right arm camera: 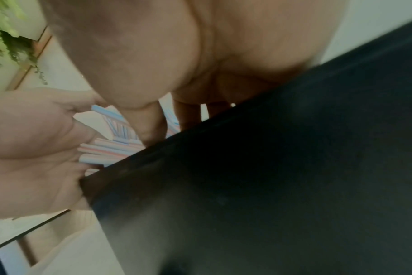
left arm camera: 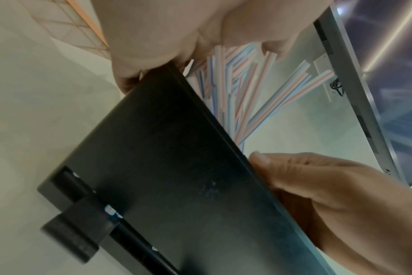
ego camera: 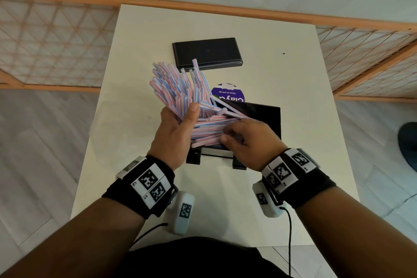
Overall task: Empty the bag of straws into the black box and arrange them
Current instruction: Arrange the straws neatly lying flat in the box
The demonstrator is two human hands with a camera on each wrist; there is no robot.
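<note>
Left hand (ego camera: 174, 127) gripping a fanned bundle of striped straws (ego camera: 178, 88); right hand (ego camera: 243, 140) curling fingers over straws lying across the black box (ego camera: 268, 117) on the white counter (ego camera: 293, 74). Looking light, slippery, crushable; likely best gathering mid-length. Lid (ego camera: 206, 53) lying beyond.

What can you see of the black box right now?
The black box is matte, dark and rectangular, and stands on two black feet near the middle of the white table. Striped straws stick out of its open top. The left hand grips a fanned bunch; the right hand rests on straws at its rim.
</note>
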